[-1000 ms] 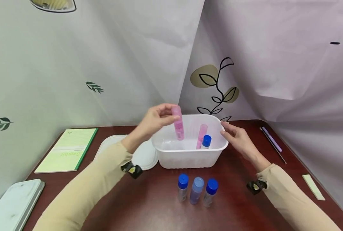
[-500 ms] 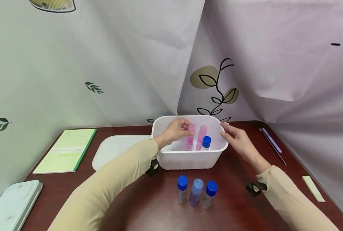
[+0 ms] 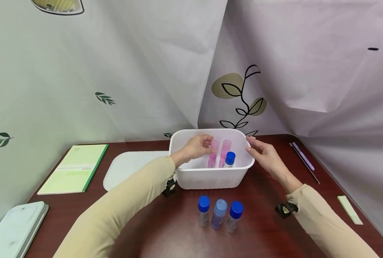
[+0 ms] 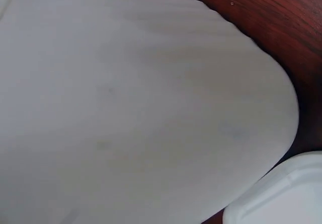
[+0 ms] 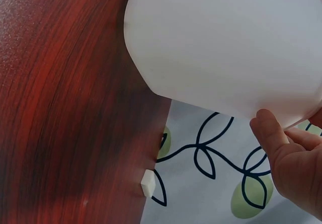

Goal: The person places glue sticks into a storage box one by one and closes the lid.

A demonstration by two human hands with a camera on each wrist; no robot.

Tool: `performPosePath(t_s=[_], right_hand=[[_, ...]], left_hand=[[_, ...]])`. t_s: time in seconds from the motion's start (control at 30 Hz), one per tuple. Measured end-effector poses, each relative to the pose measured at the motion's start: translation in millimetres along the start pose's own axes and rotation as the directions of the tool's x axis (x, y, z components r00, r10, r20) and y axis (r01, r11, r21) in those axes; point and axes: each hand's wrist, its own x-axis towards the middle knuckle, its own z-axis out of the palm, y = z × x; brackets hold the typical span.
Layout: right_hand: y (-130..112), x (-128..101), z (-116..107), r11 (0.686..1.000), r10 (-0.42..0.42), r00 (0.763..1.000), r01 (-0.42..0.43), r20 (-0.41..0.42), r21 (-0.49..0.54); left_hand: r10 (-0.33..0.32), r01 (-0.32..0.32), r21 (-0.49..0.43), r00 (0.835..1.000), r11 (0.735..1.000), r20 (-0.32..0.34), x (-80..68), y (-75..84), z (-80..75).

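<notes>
A dark red wooden table [image 3: 165, 229] stands against pale printed sheets hung as walls, one with a black vine drawing [image 3: 239, 96]. On it lie a green notepad [image 3: 73, 168], a white lid [image 3: 128, 165], a grey tray [image 3: 14, 229] cut off at the corner, a pen [image 3: 302, 156], and three blue-capped bottles [image 3: 218, 213] in front of a white tub [image 3: 210, 175]. Inside the tub the left hand [image 3: 196, 147] pinches a pink tube [image 3: 212, 154] standing beside a second pink tube [image 3: 225, 152] and a blue-capped bottle [image 3: 230, 158]. The right hand [image 3: 263, 154] rests relaxed fingers on the tub's right rim. The tube bottoms are hidden behind the wall; the left wrist view shows only the lid's blurred surface.
</notes>
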Motion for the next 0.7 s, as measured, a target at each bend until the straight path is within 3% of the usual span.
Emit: performPosePath(t_s=[0.13, 0.23, 0.43, 0.57, 0.7], right_hand=[[0, 0, 1, 1.0, -0.006, 1.0, 0.006, 0.0, -0.003], [-1, 1, -1, 1.0, -0.013, 1.0, 0.013, -0.002, -0.004], [-3, 2, -4, 1.0, -0.008, 1.0, 0.008, 0.002, 0.001], [-1, 2, -3, 1.0, 0.002, 1.0, -0.002, 0.003, 0.008], [1, 1, -2, 1.0, 0.011, 1.0, -0.012, 0.008, 0.015]], left_hand=[[0.12, -0.121, -0.093, 0.993, 0.988, -0.011, -25.8, 5.3, -12.4], [0.194, -0.192, -0.237, 0.981, 0.952, -0.013, -56.4, 7.5, -18.2], [0.246, -0.181, -0.404, 0.962, 0.897, 0.116, -112.8, -7.5, -10.0], [0.286, -0.171, -0.481, 0.941, 0.86, 0.179, -126.5, -23.9, 0.1], [0.287, -0.137, -0.523, 0.933, 0.841, 0.217, -129.9, -37.6, 10.8]])
